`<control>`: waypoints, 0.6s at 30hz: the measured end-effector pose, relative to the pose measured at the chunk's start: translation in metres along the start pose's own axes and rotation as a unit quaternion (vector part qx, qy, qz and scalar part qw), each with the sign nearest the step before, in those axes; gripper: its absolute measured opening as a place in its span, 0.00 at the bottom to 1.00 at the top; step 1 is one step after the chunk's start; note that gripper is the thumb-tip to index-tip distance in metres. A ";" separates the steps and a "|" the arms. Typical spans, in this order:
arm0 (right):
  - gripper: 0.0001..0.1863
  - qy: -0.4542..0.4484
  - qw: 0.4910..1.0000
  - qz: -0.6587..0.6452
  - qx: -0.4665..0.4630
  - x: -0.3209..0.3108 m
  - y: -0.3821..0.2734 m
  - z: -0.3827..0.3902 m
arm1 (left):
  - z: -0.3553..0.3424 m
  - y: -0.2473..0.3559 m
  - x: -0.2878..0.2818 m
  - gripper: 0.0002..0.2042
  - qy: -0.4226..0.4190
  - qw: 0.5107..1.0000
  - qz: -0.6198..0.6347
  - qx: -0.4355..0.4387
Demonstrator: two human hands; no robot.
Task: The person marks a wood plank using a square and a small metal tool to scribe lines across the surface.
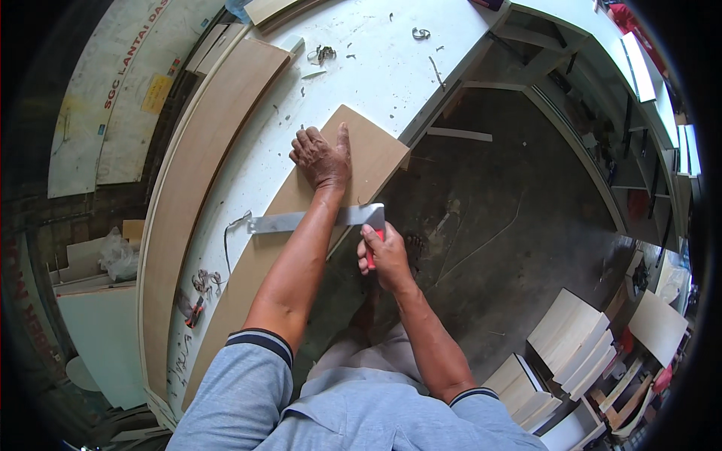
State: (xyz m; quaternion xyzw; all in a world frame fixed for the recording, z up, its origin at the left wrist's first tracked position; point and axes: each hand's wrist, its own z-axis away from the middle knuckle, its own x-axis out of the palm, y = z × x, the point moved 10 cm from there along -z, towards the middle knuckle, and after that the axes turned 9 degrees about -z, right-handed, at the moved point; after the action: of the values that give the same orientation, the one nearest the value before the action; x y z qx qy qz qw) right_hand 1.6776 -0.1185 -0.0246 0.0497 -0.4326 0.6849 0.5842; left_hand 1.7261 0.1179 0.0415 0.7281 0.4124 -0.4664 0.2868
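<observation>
A brown wooden board [367,150] lies slanted along the edge of a white work surface, with one corner pointing away from me. My left hand [322,159] presses down on its far part, thumb stretched out and fingers bent over the left edge. Across the board, passing under my left forearm, lies an L-shaped tool [350,216] with a long flat metal blade and a red handle; whether it is a saw or a square I cannot tell. Just off the board's right edge, my right hand [387,259] is closed around the red handle.
A long curved-looking wooden strip [214,143] runs along the left of the white work surface [361,52]. Shavings and a small red-and-black hand tool [194,312] lie there. Stacked pale panels [568,331] stand at lower right on the dark floor [481,225]. White cabinet frames [613,120] rise at right.
</observation>
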 end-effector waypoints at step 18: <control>0.13 -0.016 0.999 0.023 0.017 -0.013 -0.035 -0.021 | -0.002 0.002 0.002 0.28 -0.005 1.000 -0.014 0.019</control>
State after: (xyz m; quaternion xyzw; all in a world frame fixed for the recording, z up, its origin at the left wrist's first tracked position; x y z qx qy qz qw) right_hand 1.7208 -0.1166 -0.0267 0.0604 -0.4312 0.7045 0.5605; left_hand 1.7290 0.1195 0.0411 0.7251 0.4124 -0.4817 0.2686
